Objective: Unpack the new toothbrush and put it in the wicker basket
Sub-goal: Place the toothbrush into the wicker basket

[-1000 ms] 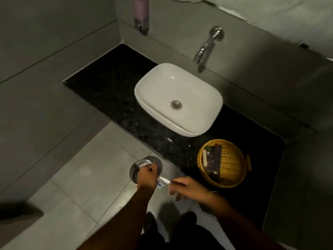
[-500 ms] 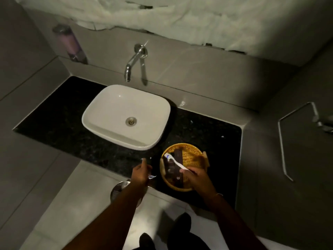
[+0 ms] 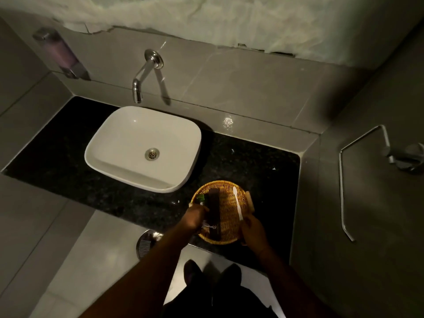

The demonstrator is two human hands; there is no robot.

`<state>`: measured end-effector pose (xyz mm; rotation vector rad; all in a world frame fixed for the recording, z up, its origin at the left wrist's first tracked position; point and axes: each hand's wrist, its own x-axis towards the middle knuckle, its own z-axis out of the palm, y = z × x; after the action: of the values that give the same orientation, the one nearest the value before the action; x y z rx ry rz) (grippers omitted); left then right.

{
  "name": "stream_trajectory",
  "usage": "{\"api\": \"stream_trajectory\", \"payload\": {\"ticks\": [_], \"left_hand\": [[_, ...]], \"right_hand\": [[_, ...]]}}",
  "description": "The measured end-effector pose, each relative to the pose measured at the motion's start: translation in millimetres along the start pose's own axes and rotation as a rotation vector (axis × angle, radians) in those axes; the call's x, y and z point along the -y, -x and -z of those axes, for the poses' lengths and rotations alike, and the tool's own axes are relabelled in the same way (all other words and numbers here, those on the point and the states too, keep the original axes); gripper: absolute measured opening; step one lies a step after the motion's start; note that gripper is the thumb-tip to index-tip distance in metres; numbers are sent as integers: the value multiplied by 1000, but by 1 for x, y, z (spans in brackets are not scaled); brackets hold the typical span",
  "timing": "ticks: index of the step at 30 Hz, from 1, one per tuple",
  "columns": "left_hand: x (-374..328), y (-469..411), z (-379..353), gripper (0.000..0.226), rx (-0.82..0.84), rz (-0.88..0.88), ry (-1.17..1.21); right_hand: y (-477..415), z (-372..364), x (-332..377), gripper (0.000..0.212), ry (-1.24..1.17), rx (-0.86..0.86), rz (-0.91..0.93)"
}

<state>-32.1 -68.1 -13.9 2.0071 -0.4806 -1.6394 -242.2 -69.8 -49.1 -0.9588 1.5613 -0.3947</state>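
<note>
One toothbrush (image 3: 237,204), white, lies along right side inside wicker basket (image 3: 229,241); right hand (image 3: 252,229) pinches its handle end. Looks light, stiff, slick: hold mid-handle. Left hand (image 3: 193,218) closed on crumpled wrapper (image 3: 205,224). One dark box (image 3: 213,212) in basket, one sink (image 3: 142,148) beside

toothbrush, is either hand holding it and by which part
The right hand holds the white toothbrush by its handle end; its head lies in the wicker basket.

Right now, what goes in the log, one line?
right hand: laying toothbrush in wicker basket | left hand: holding wrapper
</note>
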Motion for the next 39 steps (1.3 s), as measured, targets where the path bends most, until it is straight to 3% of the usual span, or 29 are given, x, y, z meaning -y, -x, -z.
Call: {"api": "stream_trajectory", "payload": {"ticks": [5, 11, 18, 25, 29, 39], "left_hand": [[0, -16, -10, 46, 188, -65, -264], [-2, -31, -23, 48, 133, -280, -527], [-5, -40, -41, 57, 124, -378, -558], [-6, -55, -47, 41, 118, -412, -561], [-7, -63, -50, 19, 106, -480, -656], [-2, -72, -54, 24, 87, -488, -706]], "right_hand": [[-2, -6, -11, 32, 39, -144, 13], [-5, -17, -17, 28, 28, -254, -9], [-6, -32, -19, 30, 42, -360, -66], [-12, -37, -15, 21, 75, -441, -98], [-20, -40, -15, 16, 48, -417, -152], [-40, -53, -6, 18, 227, -418, -206]]}}
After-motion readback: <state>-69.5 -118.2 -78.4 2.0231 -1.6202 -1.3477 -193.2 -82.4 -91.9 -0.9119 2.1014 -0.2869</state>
